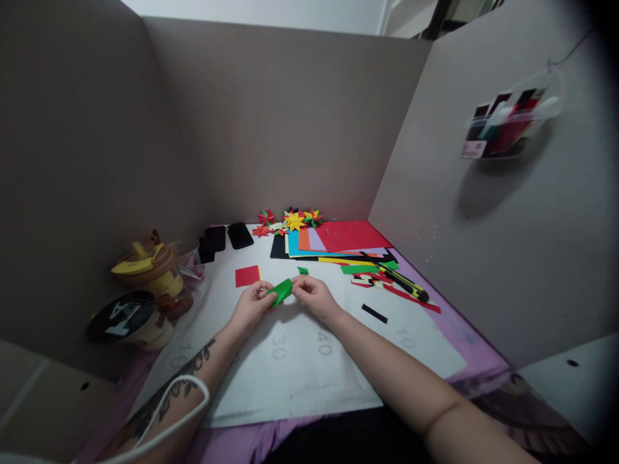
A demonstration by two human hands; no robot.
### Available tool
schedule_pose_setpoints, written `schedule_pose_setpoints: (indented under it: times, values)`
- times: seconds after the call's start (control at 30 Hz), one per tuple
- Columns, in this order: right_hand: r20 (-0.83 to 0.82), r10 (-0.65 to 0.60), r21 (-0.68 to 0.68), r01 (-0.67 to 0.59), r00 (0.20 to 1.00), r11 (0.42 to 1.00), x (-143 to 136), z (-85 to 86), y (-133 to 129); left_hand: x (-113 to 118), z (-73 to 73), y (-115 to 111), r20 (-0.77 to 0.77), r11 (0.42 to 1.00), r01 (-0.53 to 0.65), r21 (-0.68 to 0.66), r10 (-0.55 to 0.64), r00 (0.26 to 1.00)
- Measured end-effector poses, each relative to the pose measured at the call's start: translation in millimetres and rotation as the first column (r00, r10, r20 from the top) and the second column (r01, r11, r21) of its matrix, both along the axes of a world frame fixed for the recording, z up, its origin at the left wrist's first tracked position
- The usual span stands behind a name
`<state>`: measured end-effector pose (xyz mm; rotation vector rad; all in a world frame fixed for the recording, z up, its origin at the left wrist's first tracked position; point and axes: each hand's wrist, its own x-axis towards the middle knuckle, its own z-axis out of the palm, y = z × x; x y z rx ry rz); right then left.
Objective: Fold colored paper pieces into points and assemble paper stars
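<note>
A piece of green paper (282,292) is held up between my two hands over the white sheet. My left hand (252,303) pinches its left side, thumb on top. At its upper right corner, the fingertips of my right hand (312,295) are closed on the paper. A bit of red shows just under the green paper; I cannot tell what it is. Just beyond my right hand lies a small folded green piece (303,271). Left of that, a red paper square (248,276) with a yellow edge lies flat.
Folded paper stars (294,222) sit at the back before a stack of coloured paper sheets (348,236). A yellow-black utility knife (406,285) lies among paper scraps at right, near a black strip (374,314). Dark phone-like objects (240,236) and pots (145,270) stand left. Grey panels (290,116) surround the table.
</note>
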<state>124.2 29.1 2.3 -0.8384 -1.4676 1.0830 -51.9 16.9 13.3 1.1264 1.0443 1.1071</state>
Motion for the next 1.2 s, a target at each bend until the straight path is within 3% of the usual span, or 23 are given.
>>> schedule_pose_setpoints:
  times: [0.17, 0.33, 0.47, 0.77, 1.2]
  values:
    - [-0.113, -0.065, -0.107, 0.052, 0.991, 0.993, -0.7, -4.1, 2.9, 2.2, 2.3, -3.8, -0.065, 0.997, 0.08, 0.007, -0.079, 0.995]
    - [-0.076, -0.109, -0.085, 0.102, 0.991, 0.991, -1.6, -5.3, 4.0, 2.0, 7.2, -5.9, -0.14, 0.973, -0.038, 0.229, 0.071, 0.988]
    - [-0.02, -0.121, -0.072, 0.119, 0.992, 0.99, -4.1, -1.4, 0.3, 1.3, 5.8, -6.5, -0.265, 0.941, -0.028, 0.336, 0.123, 0.956]
    - [-0.039, -0.152, -0.067, 0.149, 0.988, 0.987, -9.0, 0.6, -5.4, 4.4, 11.0, -11.5, -0.369, 0.959, -0.038, 0.282, 0.145, 0.918]
    - [-0.055, -0.183, -0.071, 0.179, 0.982, 0.981, -14.5, 0.3, -9.6, 6.5, 12.1, -13.1, -0.34, 0.959, -0.085, 0.272, 0.178, 0.924]
